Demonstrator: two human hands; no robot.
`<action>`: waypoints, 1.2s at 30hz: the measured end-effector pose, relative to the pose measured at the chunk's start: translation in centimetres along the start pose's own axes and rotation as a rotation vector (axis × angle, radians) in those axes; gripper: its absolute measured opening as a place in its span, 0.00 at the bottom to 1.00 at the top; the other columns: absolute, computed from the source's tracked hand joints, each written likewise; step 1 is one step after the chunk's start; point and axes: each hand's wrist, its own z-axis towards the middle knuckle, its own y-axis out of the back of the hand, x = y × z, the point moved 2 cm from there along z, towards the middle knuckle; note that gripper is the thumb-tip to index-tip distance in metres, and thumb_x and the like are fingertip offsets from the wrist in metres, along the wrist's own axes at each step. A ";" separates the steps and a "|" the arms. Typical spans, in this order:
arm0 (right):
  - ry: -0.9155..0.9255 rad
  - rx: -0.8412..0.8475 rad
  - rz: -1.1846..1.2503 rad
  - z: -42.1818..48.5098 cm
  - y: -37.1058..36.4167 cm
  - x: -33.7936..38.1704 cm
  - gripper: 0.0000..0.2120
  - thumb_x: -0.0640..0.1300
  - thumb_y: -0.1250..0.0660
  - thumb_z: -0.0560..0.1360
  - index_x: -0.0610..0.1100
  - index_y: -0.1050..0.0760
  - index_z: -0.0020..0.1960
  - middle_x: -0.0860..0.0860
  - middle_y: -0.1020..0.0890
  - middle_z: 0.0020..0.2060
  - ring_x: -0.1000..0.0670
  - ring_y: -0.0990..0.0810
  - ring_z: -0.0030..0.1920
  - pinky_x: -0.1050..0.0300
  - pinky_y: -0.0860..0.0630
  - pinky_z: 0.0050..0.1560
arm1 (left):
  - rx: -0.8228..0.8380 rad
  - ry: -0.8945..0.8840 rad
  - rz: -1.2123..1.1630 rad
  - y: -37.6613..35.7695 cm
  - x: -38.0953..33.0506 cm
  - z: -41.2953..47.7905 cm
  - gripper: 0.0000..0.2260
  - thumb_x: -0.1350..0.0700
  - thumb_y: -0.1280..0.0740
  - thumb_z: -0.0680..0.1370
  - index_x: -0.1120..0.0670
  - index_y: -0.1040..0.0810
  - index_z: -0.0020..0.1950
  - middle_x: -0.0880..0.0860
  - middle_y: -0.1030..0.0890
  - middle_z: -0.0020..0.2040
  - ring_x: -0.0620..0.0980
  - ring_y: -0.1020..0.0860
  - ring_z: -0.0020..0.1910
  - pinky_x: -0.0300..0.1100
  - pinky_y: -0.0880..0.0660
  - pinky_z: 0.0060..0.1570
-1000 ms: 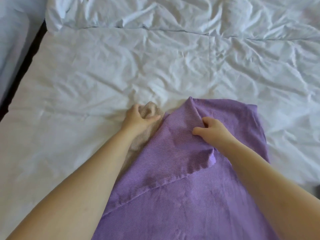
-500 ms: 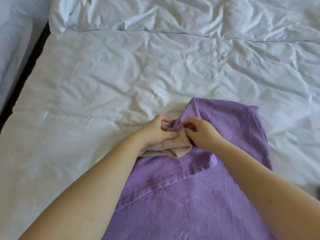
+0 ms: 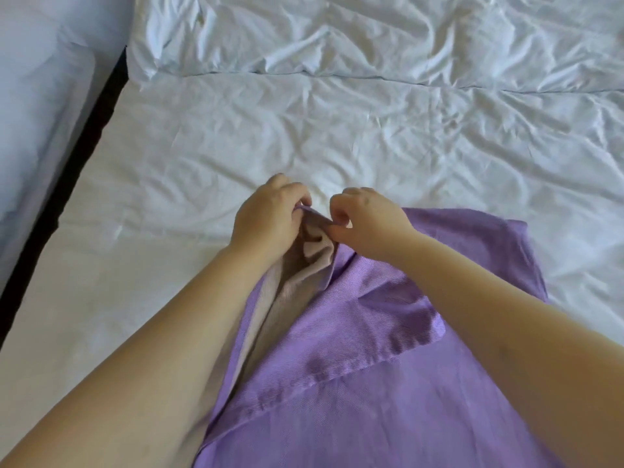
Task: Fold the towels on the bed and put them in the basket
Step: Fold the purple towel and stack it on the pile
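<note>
Rumpled white bed point(image 3: 337, 136) — left hand point(image 3: 270, 221) and right hand point(image 3: 368, 224) both pinch the purple towel point(image 3: 371, 383) over the beige towel point(image 3: 297, 275); seemingly soft, limp — best held by corners.

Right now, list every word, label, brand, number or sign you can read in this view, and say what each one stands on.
None: no text can be read anywhere in this view.
The purple towel, the beige towel and the white sheet show only plain fabric, with no tag, print or logo in sight.
The left hand and right hand bear no writing.
</note>
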 end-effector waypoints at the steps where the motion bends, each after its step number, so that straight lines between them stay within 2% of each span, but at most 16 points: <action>1: 0.002 0.009 -0.031 0.9 0.1 0.8 0.13 0.53 0.36 0.74 0.48 0.34 0.36 0.53 0.26 0.35 0.47 0.27 0.42 0.53 0.30 0.39 | -0.035 0.024 0.024 0.6 0.7 0.2 0.08 0.63 0.37 0.74 0.54 0.21 0.49 0.53 0.25 0.50 0.54 0.25 0.48 0.48 0.26 0.44; 3: -0.060 0.035 0.073 2.6 0.2 2.2 0.12 0.46 0.36 0.73 0.48 0.37 0.34 0.52 0.24 0.32 0.46 0.25 0.38 0.55 0.30 0.36 | -0.111 0.093 0.029 1.6 2.1 0.7 0.07 0.61 0.37 0.75 0.52 0.21 0.48 0.53 0.25 0.48 0.53 0.26 0.47 0.46 0.28 0.41; 5: -0.146 0.004 0.380 4.2 0.1 3.5 0.11 0.41 0.36 0.73 0.47 0.35 0.35 0.47 0.20 0.30 0.45 0.20 0.33 0.54 0.26 0.35 | -0.130 0.214 -0.005 2.0 3.8 1.3 0.05 0.58 0.36 0.75 0.50 0.21 0.46 0.50 0.26 0.42 0.52 0.26 0.43 0.43 0.34 0.38; 7: -0.205 0.017 0.723 5.4 -0.6 4.5 0.09 0.41 0.34 0.74 0.45 0.31 0.37 0.40 0.17 0.36 0.45 0.17 0.38 0.50 0.21 0.41 | -0.097 0.369 -0.096 1.9 5.7 1.8 0.04 0.54 0.35 0.76 0.51 0.21 0.47 0.49 0.23 0.39 0.53 0.25 0.42 0.41 0.33 0.39; 10: -0.215 0.155 0.904 6.0 -2.6 4.4 0.04 0.38 0.35 0.76 0.44 0.25 0.42 0.43 0.20 0.39 0.46 0.21 0.42 0.49 0.20 0.50 | -0.027 0.551 -0.216 0.9 8.6 1.8 0.08 0.54 0.38 0.78 0.54 0.21 0.53 0.54 0.18 0.51 0.55 0.20 0.48 0.40 0.28 0.46; 13: -0.226 0.072 0.643 6.0 -3.7 1.3 0.04 0.38 0.35 0.75 0.41 0.22 0.47 0.47 0.20 0.39 0.48 0.22 0.42 0.49 0.22 0.49 | 0.038 0.656 -0.221 -0.4 10.7 0.8 0.10 0.52 0.41 0.80 0.56 0.23 0.53 0.56 0.20 0.56 0.57 0.22 0.54 0.43 0.28 0.49; 16: -0.223 0.001 0.277 5.4 -3.3 -3.0 0.06 0.43 0.35 0.75 0.47 0.21 0.50 0.54 0.19 0.46 0.47 0.22 0.52 0.52 0.27 0.56 | 0.102 0.698 -0.397 -2.4 11.1 -0.1 0.13 0.43 0.34 0.75 0.53 0.22 0.47 0.48 0.17 0.47 0.48 0.19 0.47 0.42 0.23 0.49; 18: -0.224 0.059 0.022 4.8 -2.9 -5.5 0.09 0.46 0.36 0.76 0.53 0.22 0.54 0.55 0.20 0.56 0.46 0.27 0.61 0.50 0.35 0.64 | 0.100 0.695 -0.479 -3.4 10.7 -0.2 0.09 0.45 0.28 0.72 0.49 0.23 0.41 0.40 0.19 0.36 0.37 0.21 0.38 0.33 0.25 0.41; 20: -0.229 0.187 -0.154 4.5 -2.6 -7.2 0.12 0.52 0.36 0.75 0.57 0.26 0.59 0.55 0.22 0.58 0.48 0.28 0.63 0.50 0.43 0.66 | 0.123 0.687 -0.541 -4.4 10.3 0.1 0.06 0.51 0.26 0.71 0.50 0.20 0.42 0.44 0.17 0.37 0.41 0.19 0.39 0.36 0.23 0.43; 23: -0.212 0.347 -0.276 4.1 -2.1 -8.3 0.16 0.62 0.36 0.72 0.56 0.27 0.57 0.59 0.21 0.48 0.54 0.23 0.51 0.52 0.44 0.64 | 0.180 0.752 -0.750 -5.0 9.4 1.2 0.08 0.53 0.27 0.72 0.55 0.20 0.46 0.53 0.17 0.47 0.51 0.19 0.47 0.46 0.22 0.52; 25: -0.170 0.430 -0.509 3.8 -1.2 -8.7 0.19 0.69 0.38 0.69 0.56 0.27 0.51 0.60 0.21 0.41 0.54 0.23 0.45 0.50 0.43 0.60 | 0.035 0.742 -0.870 -4.6 9.4 2.1 0.06 0.54 0.29 0.74 0.56 0.22 0.44 0.53 0.19 0.45 0.50 0.21 0.45 0.45 0.24 0.51; 28: -0.143 0.514 -0.925 2.5 1.2 -10.0 0.31 0.79 0.46 0.62 0.54 0.24 0.42 0.59 0.21 0.35 0.52 0.25 0.42 0.50 0.41 0.52 | -0.190 0.745 -0.826 -3.4 11.0 2.4 0.06 0.54 0.33 0.77 0.55 0.23 0.43 0.54 0.23 0.42 0.49 0.26 0.43 0.44 0.26 0.46; 30: -0.178 0.569 -0.943 1.3 2.4 -11.6 0.33 0.82 0.47 0.59 0.56 0.23 0.40 0.59 0.22 0.40 0.50 0.28 0.49 0.49 0.40 0.54 | -0.145 0.782 -0.720 -3.6 12.3 2.1 0.09 0.54 0.35 0.78 0.59 0.22 0.48 0.55 0.24 0.43 0.51 0.26 0.42 0.49 0.24 0.46; 33: -0.215 0.497 -0.656 -0.6 3.8 -13.8 0.17 0.75 0.35 0.60 0.65 0.30 0.40 0.62 0.30 0.59 0.48 0.37 0.68 0.43 0.48 0.68 | -0.076 0.840 -0.397 -4.0 12.7 2.2 0.11 0.55 0.34 0.76 0.58 0.26 0.56 0.55 0.26 0.51 0.55 0.25 0.48 0.47 0.27 0.50; 35: -0.247 0.400 -0.441 -1.5 4.3 -15.6 0.22 0.68 0.30 0.61 0.62 0.33 0.50 0.56 0.29 0.62 0.48 0.36 0.69 0.46 0.48 0.70 | -0.156 0.827 -0.126 -3.6 11.1 2.3 0.17 0.54 0.32 0.74 0.55 0.30 0.60 0.57 0.30 0.60 0.60 0.27 0.56 0.49 0.30 0.56; 36: -0.288 0.354 -0.345 -1.9 4.5 -16.4 0.29 0.66 0.29 0.61 0.58 0.34 0.57 0.54 0.26 0.58 0.48 0.31 0.66 0.48 0.46 0.68 | -0.206 0.709 -0.057 -3.5 9.6 2.5 0.18 0.53 0.31 0.73 0.55 0.30 0.60 0.57 0.31 0.62 0.60 0.28 0.59 0.51 0.31 0.58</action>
